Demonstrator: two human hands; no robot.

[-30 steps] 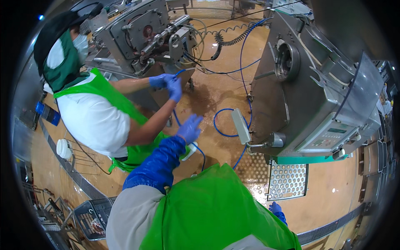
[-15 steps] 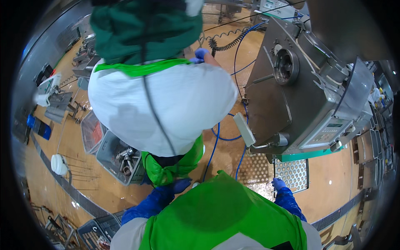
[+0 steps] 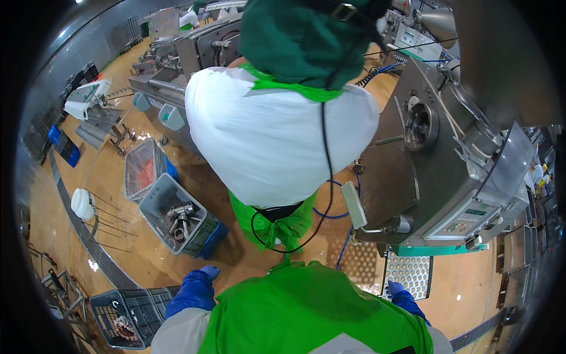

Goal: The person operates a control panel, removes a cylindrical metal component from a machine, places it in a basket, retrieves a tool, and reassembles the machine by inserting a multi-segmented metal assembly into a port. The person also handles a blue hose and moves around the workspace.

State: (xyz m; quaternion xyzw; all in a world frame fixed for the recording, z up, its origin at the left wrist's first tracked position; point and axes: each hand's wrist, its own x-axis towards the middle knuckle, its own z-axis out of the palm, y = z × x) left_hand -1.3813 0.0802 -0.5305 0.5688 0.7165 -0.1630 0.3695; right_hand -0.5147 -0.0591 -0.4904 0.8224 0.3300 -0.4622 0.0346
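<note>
The left hand, in a blue glove below a blue sleeve, hangs low at the wearer's side; how far its fingers are spread cannot be told at this size. The right hand, gloved alike, hangs on the other side, and its finger posture likewise cannot be determined. Nearest the left hand, and apart from it, is a grey crate holding metal parts; it sits above a blue crate. The right hand overlaps the near left corner of a perforated plate in the view; contact cannot be confirmed. The wearer's green apron fills the lower middle. Directly ahead stands a co-worker, back turned, in a white top, with a dark cord running down the back. Beside the grey crate is a translucent tub with pinkish contents. To the right stands a steel machine with a control panel; a blue hose runs along the floor near it. Dark baskets lie at lower left.
</note>
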